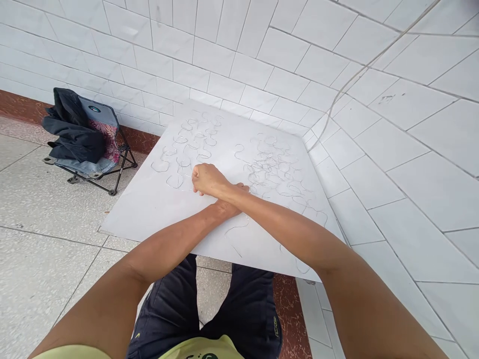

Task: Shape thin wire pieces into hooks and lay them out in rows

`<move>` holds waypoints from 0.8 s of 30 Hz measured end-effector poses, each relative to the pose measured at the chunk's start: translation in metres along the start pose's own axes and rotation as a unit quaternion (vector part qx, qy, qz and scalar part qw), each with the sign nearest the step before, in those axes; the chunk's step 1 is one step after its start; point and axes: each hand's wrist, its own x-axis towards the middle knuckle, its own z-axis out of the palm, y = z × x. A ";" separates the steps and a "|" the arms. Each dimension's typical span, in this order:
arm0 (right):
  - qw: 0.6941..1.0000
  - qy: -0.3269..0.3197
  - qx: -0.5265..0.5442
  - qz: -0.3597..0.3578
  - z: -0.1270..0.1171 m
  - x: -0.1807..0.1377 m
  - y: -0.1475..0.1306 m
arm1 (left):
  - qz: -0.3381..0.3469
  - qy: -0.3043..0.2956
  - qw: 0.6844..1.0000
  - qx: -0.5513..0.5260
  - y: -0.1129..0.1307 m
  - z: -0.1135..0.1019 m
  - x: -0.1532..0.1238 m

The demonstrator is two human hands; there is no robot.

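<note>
My arms cross over a white board [142, 199], the right forearm lying above the left wrist. At the left side of the board my right hand [208, 179] is closed with its knuckles up, beside a loose group of thin curved wire pieces [174, 180]. What its fingers hold, if anything, is hidden. My left hand [230, 207] is low over the board, partly covered by the right forearm; only some fingertips show, near a denser tangle of similar wire pieces [265, 167]. One bent wire [234, 229] lies just in front of the left hand.
A folding chair [107, 134] with dark clothing [77, 132] on it stands on the floor at left. White tiled wall [232, 70] borders the board at the back and right. A cable [342, 89] runs down the wall to the board's right edge.
</note>
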 end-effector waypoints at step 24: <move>0.987 -0.076 0.113 0.082 0.076 0.037 -0.065 | -0.043 -0.015 0.999 0.020 0.003 0.010 0.005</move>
